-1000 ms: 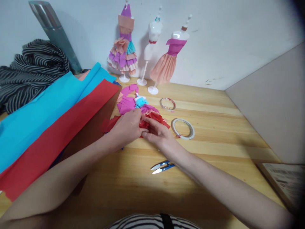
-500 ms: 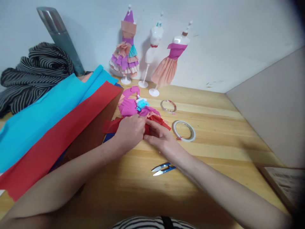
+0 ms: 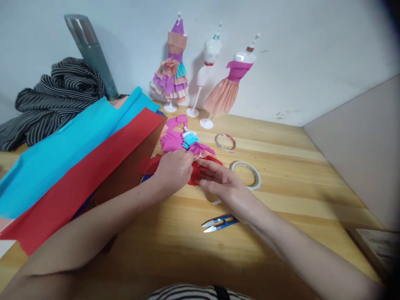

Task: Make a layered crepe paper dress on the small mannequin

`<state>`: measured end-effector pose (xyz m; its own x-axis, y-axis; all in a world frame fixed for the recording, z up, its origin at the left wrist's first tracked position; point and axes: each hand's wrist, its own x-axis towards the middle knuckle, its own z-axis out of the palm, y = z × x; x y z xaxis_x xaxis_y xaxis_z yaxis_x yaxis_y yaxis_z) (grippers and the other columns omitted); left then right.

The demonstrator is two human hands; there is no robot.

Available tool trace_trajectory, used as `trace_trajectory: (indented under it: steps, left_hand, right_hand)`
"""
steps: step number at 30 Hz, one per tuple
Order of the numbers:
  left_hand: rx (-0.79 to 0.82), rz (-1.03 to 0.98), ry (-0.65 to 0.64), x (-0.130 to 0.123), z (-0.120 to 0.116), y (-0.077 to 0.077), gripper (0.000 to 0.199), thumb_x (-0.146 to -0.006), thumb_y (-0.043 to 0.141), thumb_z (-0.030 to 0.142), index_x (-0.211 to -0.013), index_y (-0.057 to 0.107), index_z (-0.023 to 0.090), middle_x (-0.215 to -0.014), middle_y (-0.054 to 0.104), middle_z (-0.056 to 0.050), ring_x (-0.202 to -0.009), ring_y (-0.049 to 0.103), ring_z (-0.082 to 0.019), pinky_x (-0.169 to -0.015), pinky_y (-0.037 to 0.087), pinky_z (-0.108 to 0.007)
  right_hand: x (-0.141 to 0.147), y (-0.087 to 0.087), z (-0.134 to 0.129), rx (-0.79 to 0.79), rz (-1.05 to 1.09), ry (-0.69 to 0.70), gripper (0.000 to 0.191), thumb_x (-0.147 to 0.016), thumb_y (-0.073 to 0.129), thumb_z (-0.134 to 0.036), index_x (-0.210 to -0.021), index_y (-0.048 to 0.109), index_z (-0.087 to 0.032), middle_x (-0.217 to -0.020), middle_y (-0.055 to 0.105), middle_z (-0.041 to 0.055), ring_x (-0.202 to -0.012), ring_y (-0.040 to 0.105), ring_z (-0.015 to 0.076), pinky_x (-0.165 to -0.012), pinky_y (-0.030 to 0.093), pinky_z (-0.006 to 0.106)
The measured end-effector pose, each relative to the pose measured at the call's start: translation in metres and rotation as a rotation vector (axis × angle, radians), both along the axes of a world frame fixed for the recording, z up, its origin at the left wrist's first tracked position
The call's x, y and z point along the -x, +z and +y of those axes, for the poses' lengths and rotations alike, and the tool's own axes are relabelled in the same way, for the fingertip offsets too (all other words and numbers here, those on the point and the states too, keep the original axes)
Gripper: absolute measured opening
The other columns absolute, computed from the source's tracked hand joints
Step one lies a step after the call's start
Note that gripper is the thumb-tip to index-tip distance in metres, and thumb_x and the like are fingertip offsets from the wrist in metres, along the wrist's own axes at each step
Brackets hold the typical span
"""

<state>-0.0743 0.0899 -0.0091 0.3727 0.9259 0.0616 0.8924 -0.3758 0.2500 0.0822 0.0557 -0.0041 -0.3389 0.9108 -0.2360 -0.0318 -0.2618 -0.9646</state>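
A small form dressed in pink, blue and red paper lies on the table, its blue top (image 3: pixel 191 139) pointing away from me. My left hand (image 3: pixel 175 168) is closed on the dress at its waist. Beside it on the right, my right hand (image 3: pixel 223 179) rests against the red paper skirt (image 3: pixel 194 174), thumb and fingers apart. Magenta paper (image 3: pixel 171 141) lies just beyond my left hand. Blue-handled thread snips (image 3: pixel 220 223) lie below my right hand, their handle ends partly hidden by my wrist.
Three dress stands (image 3: pixel 170 107) line the wall. Two tape rolls (image 3: pixel 225 142) lie right of the hands. Blue and red crepe sheets (image 3: pixel 93 166), a striped cloth (image 3: pixel 59 100) and a bottle (image 3: pixel 96 58) fill the left. A framed item (image 3: pixel 375 246) stands at lower right.
The view has shifted slightly, moving the scene rightward. My right hand has moved a little away from my left and its fingers have spread, showing more of the red skirt.
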Motion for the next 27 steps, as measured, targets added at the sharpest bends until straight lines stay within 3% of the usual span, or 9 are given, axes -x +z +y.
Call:
trace_trajectory:
  steps: [8, 15, 21, 27]
  left_hand:
    - [0.009, -0.051, 0.038, 0.002, 0.000, 0.005, 0.022, -0.078, 0.043, 0.016, -0.081, 0.065, 0.016, -0.078, 0.068, -0.012, -0.077, 0.065, -0.026, -0.061, 0.043, -0.032]
    - [0.022, -0.027, 0.036, 0.003, 0.003, 0.003, 0.022, -0.077, 0.042, 0.016, -0.081, 0.064, 0.015, -0.080, 0.068, -0.012, -0.077, 0.065, -0.026, -0.062, 0.044, -0.033]
    - [0.032, -0.027, 0.005, 0.000, -0.007, 0.008, 0.020, -0.078, 0.045, 0.020, -0.090, 0.060, 0.016, -0.084, 0.067, -0.010, -0.078, 0.065, -0.028, -0.061, 0.046, -0.035]
    - [0.015, -0.010, 0.047, -0.006, -0.015, 0.009, 0.028, -0.081, 0.053, 0.029, -0.104, 0.051, 0.015, -0.096, 0.064, -0.013, -0.082, 0.066, -0.030, -0.059, 0.048, -0.035]
  right_hand:
    - [-0.010, 0.008, -0.006, -0.009, -0.048, 0.048, 0.048, -0.070, 0.074, -0.028, -0.116, 0.062, -0.023, -0.119, 0.068, 0.0091, -0.106, 0.066, 0.0244, -0.096, 0.049, 0.044]
    - [-0.015, 0.006, -0.003, 0.008, -0.118, 0.050, 0.048, -0.073, 0.071, -0.030, -0.119, 0.060, -0.020, -0.105, 0.072, 0.0106, -0.093, 0.069, 0.0254, -0.070, 0.055, 0.036]
    - [-0.014, 0.002, -0.001, -0.027, -0.035, 0.027, 0.041, -0.072, 0.073, -0.027, -0.111, 0.063, -0.021, -0.114, 0.069, 0.0103, -0.105, 0.065, 0.0244, -0.093, 0.050, 0.042]
    - [-0.013, 0.002, 0.002, -0.020, -0.029, 0.039, 0.041, -0.072, 0.073, -0.025, -0.111, 0.062, -0.019, -0.111, 0.070, 0.0097, -0.102, 0.067, 0.0221, -0.095, 0.049, 0.042]
